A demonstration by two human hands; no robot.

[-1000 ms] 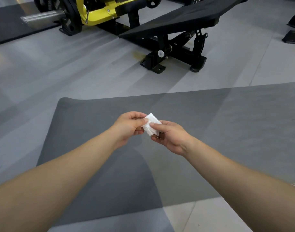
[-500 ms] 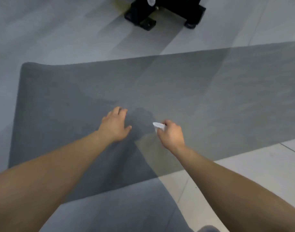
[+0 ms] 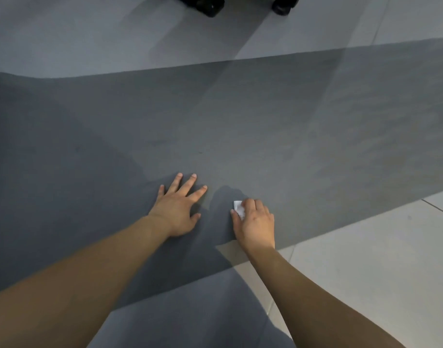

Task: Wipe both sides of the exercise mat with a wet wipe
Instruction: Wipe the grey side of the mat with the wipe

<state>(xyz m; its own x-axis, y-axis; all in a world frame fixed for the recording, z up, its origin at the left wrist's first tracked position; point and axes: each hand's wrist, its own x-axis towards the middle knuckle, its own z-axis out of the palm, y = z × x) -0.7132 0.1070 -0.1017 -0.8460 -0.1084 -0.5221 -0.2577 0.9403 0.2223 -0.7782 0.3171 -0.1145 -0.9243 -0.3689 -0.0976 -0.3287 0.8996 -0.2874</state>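
Grey mat [image 3: 240, 116]: left hand [image 3: 176, 209] flat, fingers spread; right hand [image 3: 255, 223] grips wipe [image 3: 238, 205]

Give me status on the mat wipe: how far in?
Barely started. Done: the folded wet wipe is down on the grey exercise mat near its front edge. In hand: the right hand presses the wipe; the left hand lies flat, bracing the mat. Left: nearly all of this face, plus the underside.
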